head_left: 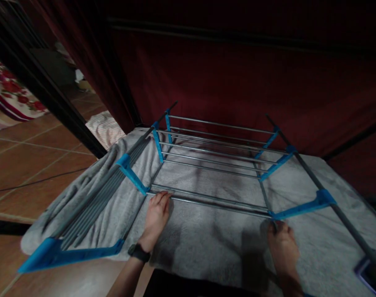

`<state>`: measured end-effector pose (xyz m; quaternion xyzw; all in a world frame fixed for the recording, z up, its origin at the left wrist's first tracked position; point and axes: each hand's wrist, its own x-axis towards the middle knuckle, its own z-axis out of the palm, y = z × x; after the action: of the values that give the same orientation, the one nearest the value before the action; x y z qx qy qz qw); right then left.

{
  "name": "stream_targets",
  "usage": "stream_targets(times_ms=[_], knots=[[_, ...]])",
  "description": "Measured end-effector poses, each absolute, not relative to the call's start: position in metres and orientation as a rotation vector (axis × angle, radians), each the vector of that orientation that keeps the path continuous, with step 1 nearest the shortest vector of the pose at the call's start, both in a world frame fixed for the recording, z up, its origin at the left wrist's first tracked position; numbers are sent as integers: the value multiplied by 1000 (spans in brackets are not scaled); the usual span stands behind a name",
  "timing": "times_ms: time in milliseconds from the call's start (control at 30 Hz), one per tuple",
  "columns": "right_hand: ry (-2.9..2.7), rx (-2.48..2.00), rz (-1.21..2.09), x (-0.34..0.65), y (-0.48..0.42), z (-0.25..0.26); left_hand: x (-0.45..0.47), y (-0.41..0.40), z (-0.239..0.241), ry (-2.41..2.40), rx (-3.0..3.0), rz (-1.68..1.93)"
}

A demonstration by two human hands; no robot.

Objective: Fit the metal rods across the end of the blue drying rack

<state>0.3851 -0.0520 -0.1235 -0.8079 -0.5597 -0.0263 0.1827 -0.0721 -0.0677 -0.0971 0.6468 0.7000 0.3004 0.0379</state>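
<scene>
A partly assembled rack [212, 161], looking like a shoe rack, lies on a grey blanket [200, 243]. It has grey metal poles, thin metal rods and blue plastic brackets. My left hand [158, 212] is closed on the left end of the nearest metal rod [219, 205], beside a blue bracket [134, 177]. Its wrist wears a dark watch. Below the right blue bracket [299, 208], my right hand [282, 239] is closed around the rack's lower side pole [264, 189], close to the rod's right end. Its fingertips are partly hidden and blurred.
Several loose metal rods [104, 200] lie along the left side, above a nearer blue bracket [67, 253]. A phone-like object [372, 274] rests at the lower right. Dark red curtains [225, 78] hang behind, and a dark frame post [58, 99] slants over the tiled floor [36, 165].
</scene>
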Motion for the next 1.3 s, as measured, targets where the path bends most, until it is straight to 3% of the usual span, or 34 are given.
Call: stream_targets(times_ms=[267, 433, 733, 967, 1300], knots=[[-1861, -1772, 133, 328, -15, -107, -77, -38, -105, 1997, 2088, 756], [-1853, -1758, 311, 292, 11, -112, -84, 1, -113, 1901, 2166, 639], [-1514, -1826, 149, 332, -28, -122, -78, 40, -86, 1705, 2312, 153], [-1090, -1808, 288, 366, -49, -135, -89, 36, -96, 1673, 2303, 576], [-868, -1553, 740, 339, -27, -111, -77, -13, -53, 1706, 2417, 878]])
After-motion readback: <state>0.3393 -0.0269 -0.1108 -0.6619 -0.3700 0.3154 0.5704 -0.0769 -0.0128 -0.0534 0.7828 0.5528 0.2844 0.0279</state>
